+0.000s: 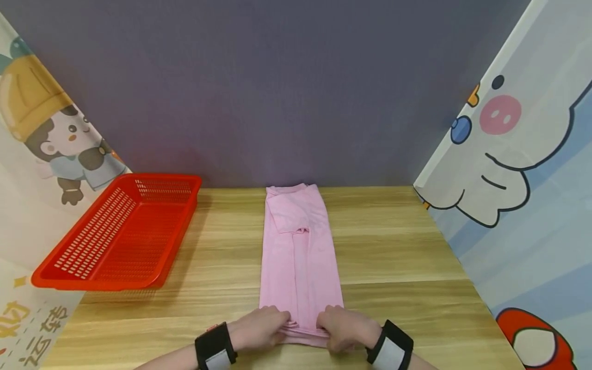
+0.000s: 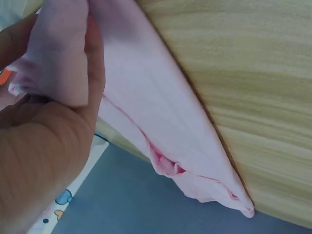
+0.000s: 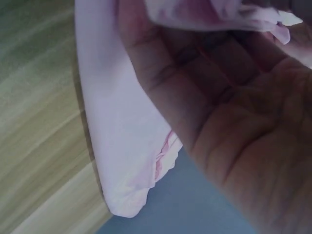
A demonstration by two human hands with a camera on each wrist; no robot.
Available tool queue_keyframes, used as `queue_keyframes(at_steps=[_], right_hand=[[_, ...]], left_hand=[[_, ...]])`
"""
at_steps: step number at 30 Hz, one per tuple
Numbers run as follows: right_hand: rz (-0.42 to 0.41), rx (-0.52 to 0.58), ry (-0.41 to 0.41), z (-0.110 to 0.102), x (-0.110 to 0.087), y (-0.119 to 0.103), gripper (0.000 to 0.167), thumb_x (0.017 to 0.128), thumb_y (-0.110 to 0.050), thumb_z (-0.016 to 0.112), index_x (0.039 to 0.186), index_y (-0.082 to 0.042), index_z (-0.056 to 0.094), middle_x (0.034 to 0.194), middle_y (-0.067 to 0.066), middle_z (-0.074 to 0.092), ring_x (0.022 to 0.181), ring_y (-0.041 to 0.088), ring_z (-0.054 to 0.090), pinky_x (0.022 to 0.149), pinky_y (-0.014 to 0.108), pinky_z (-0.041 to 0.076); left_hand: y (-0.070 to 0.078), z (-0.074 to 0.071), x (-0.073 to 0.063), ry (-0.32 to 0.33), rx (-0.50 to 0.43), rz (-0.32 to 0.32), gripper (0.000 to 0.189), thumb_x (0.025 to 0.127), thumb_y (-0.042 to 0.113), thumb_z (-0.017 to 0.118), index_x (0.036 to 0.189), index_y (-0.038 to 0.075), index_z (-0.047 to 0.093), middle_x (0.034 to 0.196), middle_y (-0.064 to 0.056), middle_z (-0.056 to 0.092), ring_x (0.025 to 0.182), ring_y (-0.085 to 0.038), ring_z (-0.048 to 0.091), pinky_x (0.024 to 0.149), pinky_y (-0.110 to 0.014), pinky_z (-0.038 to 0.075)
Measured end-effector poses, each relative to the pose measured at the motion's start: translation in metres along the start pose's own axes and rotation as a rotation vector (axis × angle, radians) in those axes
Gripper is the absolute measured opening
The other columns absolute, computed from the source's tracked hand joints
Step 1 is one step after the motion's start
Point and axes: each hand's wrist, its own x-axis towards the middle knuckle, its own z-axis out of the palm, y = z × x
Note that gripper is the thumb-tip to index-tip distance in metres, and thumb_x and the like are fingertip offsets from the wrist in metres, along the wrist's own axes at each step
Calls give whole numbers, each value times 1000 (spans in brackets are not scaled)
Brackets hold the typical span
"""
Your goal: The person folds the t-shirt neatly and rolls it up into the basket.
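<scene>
A pink T-shirt (image 1: 277, 267), folded into a long narrow strip, lies lengthwise on the wooden table. Its short sleeve (image 1: 291, 213) is folded over the top near the far end. At the near end, my left hand (image 1: 259, 328) pinches the left corner of the hem, and my right hand (image 1: 349, 329) grips the right corner. In the left wrist view, the edge of the shirt (image 2: 63, 58) is between thumb and fingers. The right wrist view shows the bunched shirt edge (image 3: 195, 14) over the curled fingers (image 3: 161, 73).
On the left of the wooden table (image 1: 388, 246) stands a red plastic basket (image 1: 182, 231) with perforated sides. A dark grey panel (image 1: 296, 92) rises at the back. Cartoon-printed sheets (image 1: 546, 216) line both sides.
</scene>
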Motion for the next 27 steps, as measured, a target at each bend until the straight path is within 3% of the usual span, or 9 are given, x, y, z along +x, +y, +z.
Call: queue_keyframes(at_steps=[6,12,15,18,23,27], right_hand=[[-12,52,64,1,0,2,21,67,-6,74,69,-16,56,67,-9,43,61,6,38,53,23,32],[36,199,92,5,3,8,13,66,-5,70,75,-13,63,71,-7,47,65,7,41,55,23,35],[30,241,161,10,5,10,11,66,-5,67,72,-12,62,69,-7,46,63,8,40,53,23,34],[8,238,245,18,7,10,12,68,-6,65,64,-15,58,65,-9,42,59,5,36,50,22,31],[-20,266,325,28,12,11,23,75,-5,60,58,-16,51,57,-14,34,50,0,30,44,18,24],[-51,289,340,33,14,11,30,88,-6,55,60,-16,51,56,-15,36,48,-2,32,44,18,27]], left_hand=[[1,-11,-1,-27,-62,-58,18,82,15,79,98,9,73,76,7,64,67,-2,47,63,-21,44],[-4,-10,0,11,-159,-35,13,87,19,77,92,8,75,68,13,52,60,1,36,54,-18,32],[-6,-9,1,15,-186,-26,8,90,16,73,87,8,73,65,14,45,57,2,34,52,-16,29],[-7,-10,0,22,-195,-26,6,91,11,70,89,6,73,67,11,52,58,2,38,54,-16,35],[-6,-9,-2,39,-162,-28,11,92,6,65,99,2,72,79,-1,69,65,-1,47,62,-20,46],[-1,-5,-2,42,-148,-53,8,90,5,63,84,5,67,67,3,58,58,-2,41,54,-20,41]])
